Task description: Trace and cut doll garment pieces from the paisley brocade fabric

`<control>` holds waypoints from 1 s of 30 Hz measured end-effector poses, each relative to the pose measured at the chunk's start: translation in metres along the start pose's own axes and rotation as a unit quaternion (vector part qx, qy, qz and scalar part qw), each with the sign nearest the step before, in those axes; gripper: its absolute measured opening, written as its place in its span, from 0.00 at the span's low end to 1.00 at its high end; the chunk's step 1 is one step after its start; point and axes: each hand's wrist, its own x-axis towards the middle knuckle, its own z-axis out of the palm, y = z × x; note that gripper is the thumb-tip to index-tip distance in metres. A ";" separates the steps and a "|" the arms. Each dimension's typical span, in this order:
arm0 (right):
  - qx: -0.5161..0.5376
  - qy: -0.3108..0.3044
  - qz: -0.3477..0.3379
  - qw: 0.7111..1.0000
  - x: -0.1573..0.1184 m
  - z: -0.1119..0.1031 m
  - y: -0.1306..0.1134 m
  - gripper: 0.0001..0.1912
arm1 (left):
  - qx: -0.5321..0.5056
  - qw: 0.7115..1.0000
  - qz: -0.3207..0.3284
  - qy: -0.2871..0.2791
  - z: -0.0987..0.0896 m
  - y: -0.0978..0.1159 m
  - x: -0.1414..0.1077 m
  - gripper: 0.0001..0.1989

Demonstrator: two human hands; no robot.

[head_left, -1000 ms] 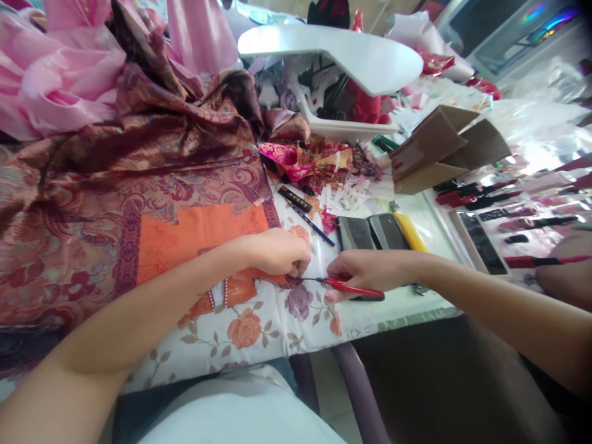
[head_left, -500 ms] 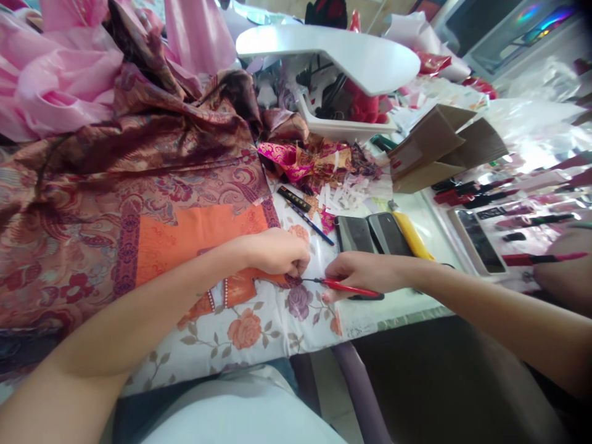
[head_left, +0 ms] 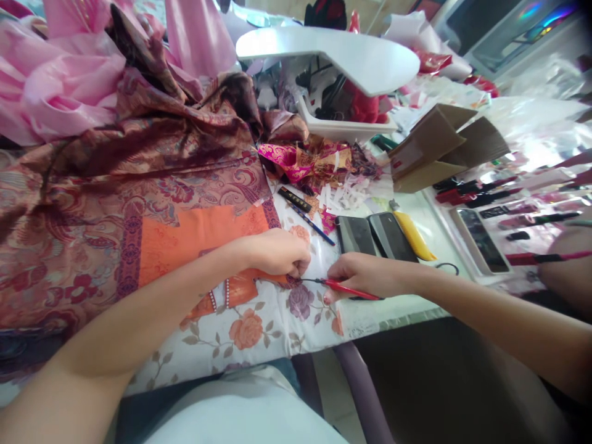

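On the table lies patterned brocade fabric (head_left: pixel 185 179) with an orange panel (head_left: pixel 203 223) and purple trim. My left hand (head_left: pixel 284 254) is closed at the right edge of the orange piece, fingers bent and pressed together on the cloth. Just right of it, my right hand (head_left: pixel 354 274) grips a red-handled tool (head_left: pixel 356 290) with a thin dark tip. That tip points left and meets the dark trim (head_left: pixel 292 280) beside my left fingers; its exact kind does not show. Below the left forearm is an orange flap (head_left: pixel 241 288) edged with white beads.
Two dark phones (head_left: pixel 356 235) and a yellow case (head_left: pixel 414 235) lie past my right hand. A blue pencil (head_left: pixel 311 224) and black label (head_left: pixel 295 200) rest near fabric scraps (head_left: pixel 319 163). Behind stand a white lamp-like object (head_left: pixel 333 52) and a cardboard box (head_left: pixel 439 148). Pink satin (head_left: pixel 69 80) heaps at left.
Both hands stay almost in place, the tool's tip still against the trim. The view has shifted very slightly.
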 end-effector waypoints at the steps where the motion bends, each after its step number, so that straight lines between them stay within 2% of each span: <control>1: 0.000 0.001 -0.002 1.000 0.000 0.000 0.001 0.27 | 0.000 1.000 0.000 0.001 0.000 0.000 0.000 0.05; 12: -0.024 0.006 0.015 1.000 -0.008 0.003 -0.005 0.27 | 0.004 1.000 0.000 -0.007 -0.003 0.002 -0.001 0.05; 20: 0.039 -0.029 0.002 0.999 -0.008 0.005 -0.009 0.27 | -0.003 1.000 0.010 -0.009 -0.003 0.000 0.000 0.05; 30: 0.037 -0.031 -0.003 0.999 -0.006 0.006 -0.010 0.27 | -0.014 1.000 0.009 -0.009 -0.004 -0.001 -0.001 0.06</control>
